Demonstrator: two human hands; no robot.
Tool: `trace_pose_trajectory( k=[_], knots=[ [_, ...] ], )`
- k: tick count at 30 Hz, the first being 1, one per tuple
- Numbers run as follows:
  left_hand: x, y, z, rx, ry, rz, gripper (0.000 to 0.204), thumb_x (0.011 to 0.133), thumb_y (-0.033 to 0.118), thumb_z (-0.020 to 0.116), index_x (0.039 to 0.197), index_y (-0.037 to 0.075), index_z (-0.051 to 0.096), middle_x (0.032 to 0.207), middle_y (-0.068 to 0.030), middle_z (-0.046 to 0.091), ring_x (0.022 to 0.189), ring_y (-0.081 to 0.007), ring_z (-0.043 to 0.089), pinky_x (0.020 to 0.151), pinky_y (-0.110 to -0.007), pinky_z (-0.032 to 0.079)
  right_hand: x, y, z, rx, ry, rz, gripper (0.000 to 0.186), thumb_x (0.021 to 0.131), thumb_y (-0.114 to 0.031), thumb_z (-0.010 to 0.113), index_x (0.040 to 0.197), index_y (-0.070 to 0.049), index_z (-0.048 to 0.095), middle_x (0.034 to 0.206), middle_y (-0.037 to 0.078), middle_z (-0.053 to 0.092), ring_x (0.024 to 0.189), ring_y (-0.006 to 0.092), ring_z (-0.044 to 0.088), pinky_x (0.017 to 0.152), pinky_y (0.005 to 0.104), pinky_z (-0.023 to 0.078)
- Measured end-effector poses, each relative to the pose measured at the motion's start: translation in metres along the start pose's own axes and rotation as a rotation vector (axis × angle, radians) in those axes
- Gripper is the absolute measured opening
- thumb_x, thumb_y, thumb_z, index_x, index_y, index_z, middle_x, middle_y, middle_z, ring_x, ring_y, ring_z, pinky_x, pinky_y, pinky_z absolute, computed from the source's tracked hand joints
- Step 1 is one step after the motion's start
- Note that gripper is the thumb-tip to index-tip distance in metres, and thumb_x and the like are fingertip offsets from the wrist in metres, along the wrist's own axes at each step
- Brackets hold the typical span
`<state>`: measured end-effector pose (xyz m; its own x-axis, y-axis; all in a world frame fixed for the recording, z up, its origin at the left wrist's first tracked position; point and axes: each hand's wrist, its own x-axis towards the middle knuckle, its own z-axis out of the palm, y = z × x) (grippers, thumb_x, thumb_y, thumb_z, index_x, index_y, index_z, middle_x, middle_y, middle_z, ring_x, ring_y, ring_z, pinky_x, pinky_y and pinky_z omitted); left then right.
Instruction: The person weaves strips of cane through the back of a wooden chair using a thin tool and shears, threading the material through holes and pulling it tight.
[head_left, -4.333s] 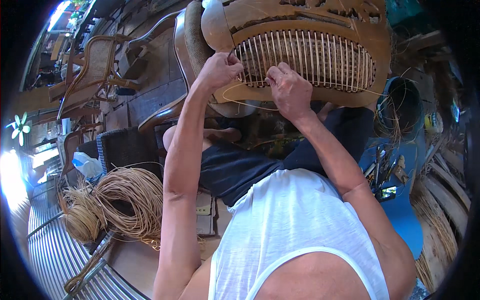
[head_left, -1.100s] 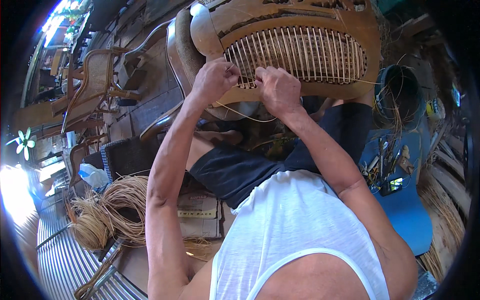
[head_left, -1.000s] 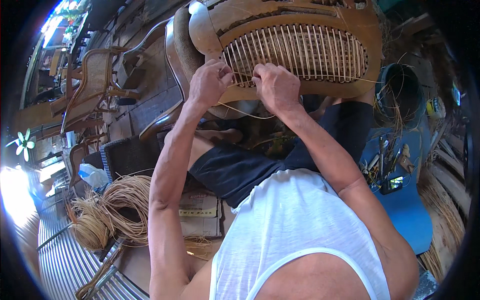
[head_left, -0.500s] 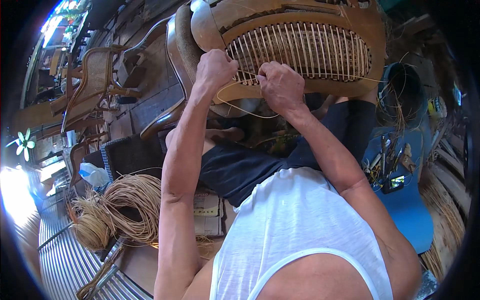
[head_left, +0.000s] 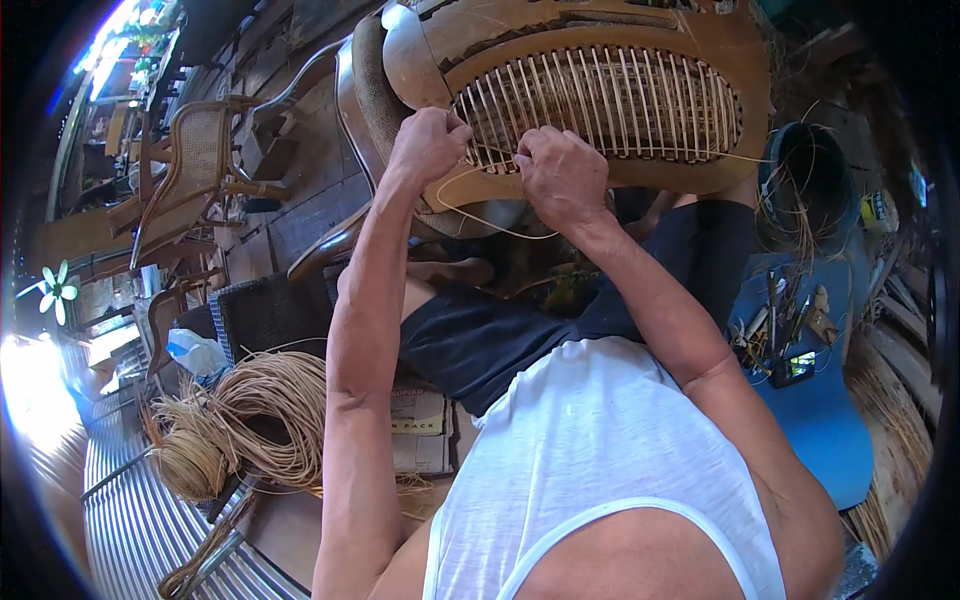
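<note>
In front of me lies a curved wooden furniture frame (head_left: 690, 178) with an oval opening. Pale cane strands (head_left: 600, 100) run across that opening in close rows, with a darker layer behind them. My left hand (head_left: 430, 147) is closed in a pinch at the opening's left end. Just to its right, my right hand (head_left: 563, 175) has its fingers curled together by the lower rim. A thin loose cane strand (head_left: 490, 228) loops below and between the two hands, and both appear to grip it. The fingertips themselves are partly hidden.
A big coil of cane (head_left: 270, 405) lies at lower left, beside corrugated metal sheeting (head_left: 150, 530). Chairs with cane backs (head_left: 195, 165) stand at far left. On the right are a dark bucket (head_left: 805, 185) and a blue surface (head_left: 825, 440) with hand tools (head_left: 775, 320).
My left hand has come down slightly and the cane loop has shifted a little. My right hand has hardly moved. The whole view has turned very slightly.
</note>
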<state>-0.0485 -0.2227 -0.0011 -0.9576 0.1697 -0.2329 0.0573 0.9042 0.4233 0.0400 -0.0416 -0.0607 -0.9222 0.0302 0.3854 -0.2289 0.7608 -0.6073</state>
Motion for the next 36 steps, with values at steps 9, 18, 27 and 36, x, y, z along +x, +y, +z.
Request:
trace_pose_trajectory(
  k=[9, 18, 27, 36],
  knots=[
    [-0.002, 0.009, 0.001, 0.051, -0.027, -0.017, 0.027, 0.083, 0.022, 0.067, 0.091, -0.001, 0.079, 0.084, -0.0256, 0.073, 0.084, -0.0374, 0.074, 0.084, -0.044, 0.057, -0.004, 0.002, 0.004, -0.023, 0.034, -0.027, 0.008, 0.089, -0.017, 0.068, 0.085, -0.01, 0.068, 0.085, 0.009, 0.068, 0.083, 0.0285, 0.068, 0.074, 0.0424, 0.054],
    [-0.005, -0.006, 0.004, -0.158, 0.013, -0.002, 0.027, 0.083, 0.024, 0.068, 0.086, -0.002, 0.077, 0.079, -0.023, 0.073, 0.079, -0.0333, 0.074, 0.08, -0.042, 0.057, -0.01, -0.002, 0.007, -0.106, 0.1, -0.112, 0.007, 0.09, -0.016, 0.062, 0.085, -0.012, 0.066, 0.082, 0.006, 0.061, 0.081, 0.0274, 0.064, 0.072, 0.0421, 0.052],
    [-0.004, -0.002, 0.004, -0.084, 0.021, -0.021, 0.028, 0.082, 0.026, 0.07, 0.086, -0.001, 0.078, 0.081, -0.0226, 0.074, 0.081, -0.0337, 0.074, 0.082, -0.042, 0.057, -0.011, 0.002, 0.013, -0.069, 0.132, -0.116, 0.008, 0.09, -0.015, 0.061, 0.083, -0.012, 0.065, 0.08, 0.006, 0.06, 0.08, 0.0274, 0.064, 0.07, 0.0425, 0.051],
    [0.014, 0.016, 0.001, 0.259, -0.039, -0.073, 0.03, 0.08, 0.024, 0.067, 0.091, 0.0, 0.079, 0.091, -0.0258, 0.074, 0.091, -0.0414, 0.073, 0.087, -0.047, 0.058, 0.003, -0.001, 0.001, -0.028, -0.034, -0.013, 0.008, 0.086, -0.014, 0.061, 0.083, -0.008, 0.065, 0.085, 0.012, 0.069, 0.083, 0.0327, 0.07, 0.072, 0.0466, 0.055]
  ],
)
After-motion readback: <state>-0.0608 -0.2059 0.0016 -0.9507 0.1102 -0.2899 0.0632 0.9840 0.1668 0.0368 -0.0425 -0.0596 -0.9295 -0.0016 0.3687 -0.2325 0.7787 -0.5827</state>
